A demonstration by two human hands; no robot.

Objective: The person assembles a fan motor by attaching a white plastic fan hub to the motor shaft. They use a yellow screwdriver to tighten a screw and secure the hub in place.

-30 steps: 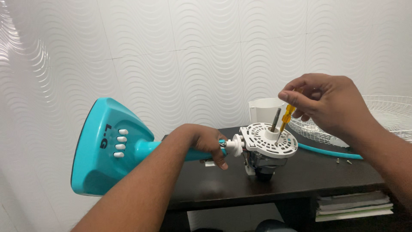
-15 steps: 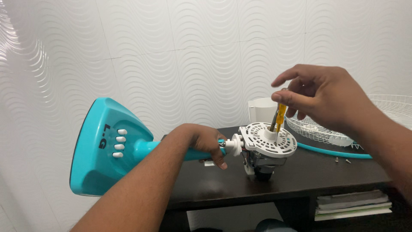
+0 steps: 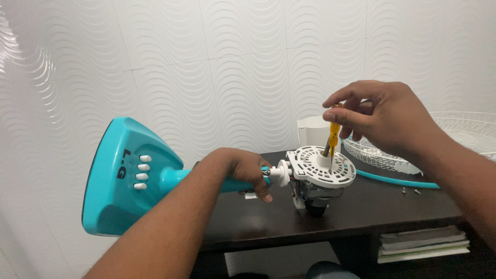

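Right hand (image 3: pixel 385 116) is coming down and left since a second ago, screwdriver (image 3: pixel 334 132) now standing near upright at the hub beside the shaft (image 3: pixel 327 148). Fingertips are pinching the yellow handle. Left hand (image 3: pixel 245 170) is wrapping tight round the teal pole (image 3: pixel 235 184), at 9 o'clock of the motor plate (image 3: pixel 323 168). Judgement: keeping the tip square and pressing down avoids cam-out. Plate is white slotted plastic, round; base (image 3: pixel 124 175) is glossy teal; table (image 3: pixel 356 206) is dark, matte; wire guard (image 3: pixel 413 150) sits at 3 o'clock.
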